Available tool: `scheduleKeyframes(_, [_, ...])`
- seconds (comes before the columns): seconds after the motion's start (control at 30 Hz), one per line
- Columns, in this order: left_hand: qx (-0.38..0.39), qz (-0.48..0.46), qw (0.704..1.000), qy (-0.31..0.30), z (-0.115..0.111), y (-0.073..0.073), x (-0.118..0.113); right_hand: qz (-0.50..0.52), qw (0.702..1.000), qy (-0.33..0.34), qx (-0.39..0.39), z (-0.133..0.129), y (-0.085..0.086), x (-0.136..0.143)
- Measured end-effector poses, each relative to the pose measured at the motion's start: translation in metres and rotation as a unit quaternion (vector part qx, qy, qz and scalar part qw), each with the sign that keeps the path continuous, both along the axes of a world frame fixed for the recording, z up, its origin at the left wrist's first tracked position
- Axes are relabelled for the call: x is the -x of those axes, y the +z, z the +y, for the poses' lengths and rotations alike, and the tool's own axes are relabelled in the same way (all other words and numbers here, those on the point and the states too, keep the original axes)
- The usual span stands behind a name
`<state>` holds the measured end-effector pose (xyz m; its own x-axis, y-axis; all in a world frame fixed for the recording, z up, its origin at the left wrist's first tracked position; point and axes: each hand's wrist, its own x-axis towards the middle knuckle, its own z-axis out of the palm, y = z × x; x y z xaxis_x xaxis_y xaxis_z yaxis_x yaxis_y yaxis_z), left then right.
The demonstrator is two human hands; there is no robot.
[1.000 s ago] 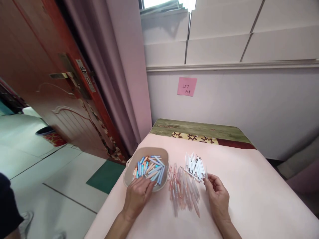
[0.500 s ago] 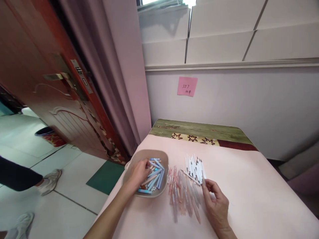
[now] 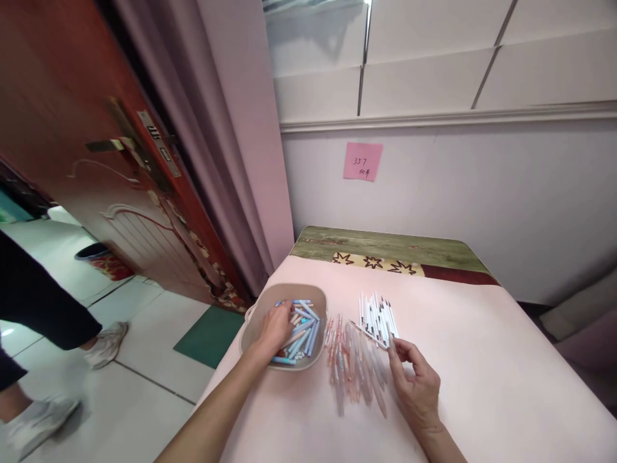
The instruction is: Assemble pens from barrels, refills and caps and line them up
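Note:
My left hand [image 3: 277, 326] reaches into a beige bin [image 3: 324, 308] at the left of the pink-covered table. Its fingers are bent among blue and pale pen parts [image 3: 308, 328]; what they touch is hidden. My right hand [image 3: 413, 379] pinches the lower end of a thin white refill with a dark tip [image 3: 369, 334], which slants up to the left. Just beyond it lie several white refills [image 3: 376, 312] with dark parts. Between the bin and my right hand is a spread of clear and pinkish pen barrels [image 3: 354, 370].
The table [image 3: 482, 360] has a green patterned strip [image 3: 385, 241] at its far edge, against the wall. A pink note [image 3: 362, 161] hangs above. At the left are a red door [image 3: 139, 212], a bin on the floor [image 3: 103, 260] and a person's legs [image 3: 48, 289].
My left hand has shifted slightly within the bin. My right hand stays near the refills. The person's legs at the left have moved further into view, and the camera has tilted slightly.

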<state>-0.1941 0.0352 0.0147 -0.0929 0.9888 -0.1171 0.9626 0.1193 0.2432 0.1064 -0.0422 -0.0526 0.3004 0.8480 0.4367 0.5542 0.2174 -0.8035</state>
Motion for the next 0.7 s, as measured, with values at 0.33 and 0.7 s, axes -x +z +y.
scheduleKeyframes(0.33, [-0.026, 0.017, 0.999, 0.008, -0.008, 0.029, 0.010, -0.003, 1.000, 0.020, -0.008, -0.002, -0.001, 0.000])
scheduleKeyframes(0.7, [-0.021, 0.041, 0.999, 0.014, -0.002, 0.033, 0.010, 0.011, 1.000, 0.017, -0.015, 0.000, 0.000, -0.004])
